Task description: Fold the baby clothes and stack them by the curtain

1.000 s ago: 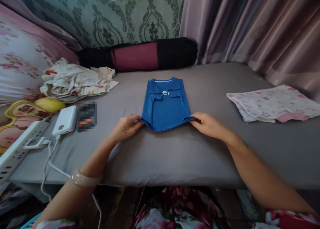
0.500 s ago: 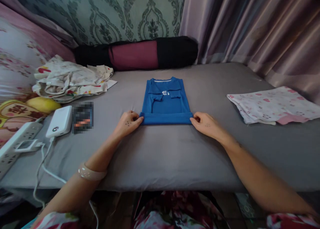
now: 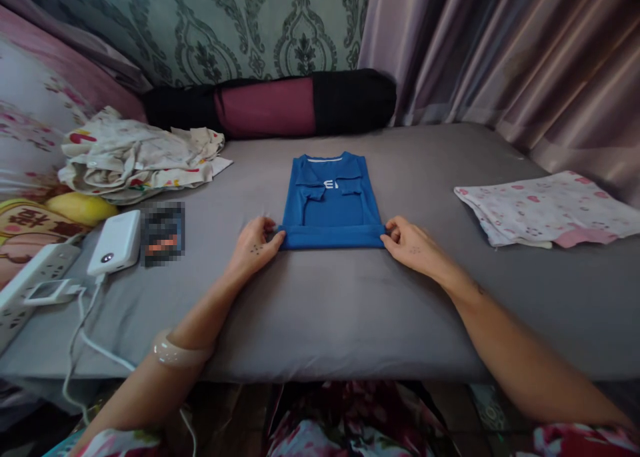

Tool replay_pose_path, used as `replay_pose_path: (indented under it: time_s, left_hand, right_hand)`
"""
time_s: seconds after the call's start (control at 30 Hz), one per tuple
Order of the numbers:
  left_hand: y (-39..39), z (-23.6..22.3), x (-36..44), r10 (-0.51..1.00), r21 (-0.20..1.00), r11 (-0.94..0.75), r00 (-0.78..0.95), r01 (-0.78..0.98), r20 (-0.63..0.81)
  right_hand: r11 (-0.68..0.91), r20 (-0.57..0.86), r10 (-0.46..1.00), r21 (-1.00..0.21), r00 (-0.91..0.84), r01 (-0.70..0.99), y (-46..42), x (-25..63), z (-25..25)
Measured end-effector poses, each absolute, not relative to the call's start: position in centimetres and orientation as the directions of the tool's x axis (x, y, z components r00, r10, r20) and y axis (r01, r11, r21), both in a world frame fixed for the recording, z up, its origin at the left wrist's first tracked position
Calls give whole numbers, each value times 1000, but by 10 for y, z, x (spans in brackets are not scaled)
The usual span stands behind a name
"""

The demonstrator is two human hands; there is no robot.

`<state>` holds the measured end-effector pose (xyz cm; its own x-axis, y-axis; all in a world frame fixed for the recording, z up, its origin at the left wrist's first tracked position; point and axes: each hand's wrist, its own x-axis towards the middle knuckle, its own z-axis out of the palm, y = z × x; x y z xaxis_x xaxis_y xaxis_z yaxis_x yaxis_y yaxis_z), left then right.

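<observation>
A blue shirt (image 3: 333,207) lies flat on the grey sheet, its sides and sleeves folded inward and its collar facing away from me. White lettering shows partly between the sleeves. The hem edge nearest me is turned up into a narrow band. My left hand (image 3: 256,244) pinches the left end of that band between thumb and fingers. At the right end, my right hand (image 3: 413,245) pinches the band in the same way.
Patterned folded cloth (image 3: 550,210) lies to the right, crumpled cloth (image 3: 140,154) to the left. Nearer on the left are a white power bank (image 3: 115,240), a power strip (image 3: 30,287) and cables. A black and maroon bolster (image 3: 270,107) lies along the wall.
Both hands keep hold of the band's ends, with the fingers shifting only slightly. The shirt stays in place; the view has moved a little.
</observation>
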<state>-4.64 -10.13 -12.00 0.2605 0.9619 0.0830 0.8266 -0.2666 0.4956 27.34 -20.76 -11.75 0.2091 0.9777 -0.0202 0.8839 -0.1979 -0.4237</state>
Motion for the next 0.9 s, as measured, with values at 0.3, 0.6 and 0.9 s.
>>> replay_pose_path:
  time_s: [0.3,0.6,0.9]
  left_hand:
    - [-153,-111,-21,673,175,-740,719,650,173]
    - [-155,-120,6,652,68,-758,758,649,23]
    - [-146,-128,8,659,159,-735,750,659,-55]
  right_hand:
    - [235,203,961,-249,-186,940,-223,221,-100]
    - [307,21,951,-201,-309,930,-218,197,-111]
    - [300,-5,951,-214,-308,930,-214,199,-123]
